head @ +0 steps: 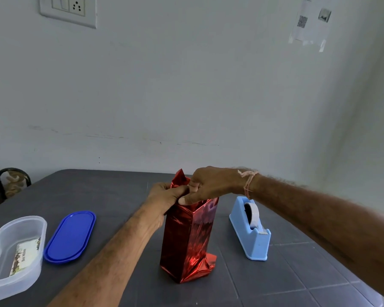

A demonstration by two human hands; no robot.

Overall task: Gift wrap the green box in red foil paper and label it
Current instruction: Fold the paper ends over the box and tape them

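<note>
1. At the middle of the dark grey table (297, 273), a tall box wrapped in shiny red foil paper (186, 240) stands upright on its end. The foil covers every face that shows, so the box's own colour is hidden.
2. At the top of the box, the left hand (166, 196) comes in from the box's left side. Its fingers are curled round the upper edge of the foil, gripping it.
3. The right hand (211, 185) reaches over from the box's right side and meets the left hand at that same top edge. Its thumb and bent fingers pinch the foil, and the thumb tip presses on the near upper corner.
4. Behind both hands, a loose pointed flap of foil (179, 176) sticks up above the box top.
5. At the box's foot, on its right side, a crumpled tail of foil (208, 263) juts out onto the table.
6. Right of the box, near it but apart, stands a light blue plastic tape dispenser (256, 242) carrying a roll of pale tape (252, 214).
7. Left of the box, a blue oval plastic lid (70, 237) lies flat. Farther left sits a clear oval plastic tub (0, 284) with a printed label card (26, 255) lying inside.
8. A pale thread band (248, 182) circles the right wrist.
9. On the wall behind the box, a white switch-and-socket plate (68, 11) is high to the left and a taped sheet of paper (308, 21) high to the right.
</note>
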